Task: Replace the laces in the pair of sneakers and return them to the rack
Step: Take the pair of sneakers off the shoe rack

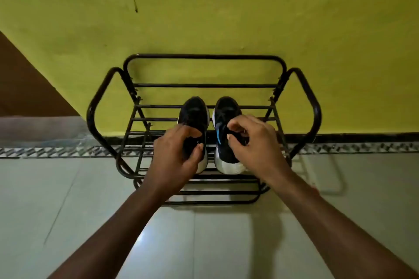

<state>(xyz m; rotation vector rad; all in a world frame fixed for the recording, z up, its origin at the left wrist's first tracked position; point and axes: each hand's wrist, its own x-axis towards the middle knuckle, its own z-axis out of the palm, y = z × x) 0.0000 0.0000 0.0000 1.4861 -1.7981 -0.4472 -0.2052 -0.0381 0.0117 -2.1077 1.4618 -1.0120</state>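
Centre of frame: the black sneaker (194, 113) and the blue-marked sneaker (223, 112) stand side by side on the metal rack (204, 85), toes toward the yellow wall (226, 18). The left hand (175, 158) grips the black sneaker's heel opening with curled fingers. The right hand (254, 145) grips the blue-marked sneaker likewise.

Left grip (179, 154) reached forward, clasping, right grip (251, 142) clasping alongside

- Rack (204, 57) stands mid-frame on the floor (68, 199), backed against the wall (204, 18).
- Left sneaker (195, 111) and right sneaker (224, 108) sit side by side on its top shelf, toes toward the wall.
- Left hand (174, 156) holds the left sneaker, right hand (254, 145) the right sneaker.
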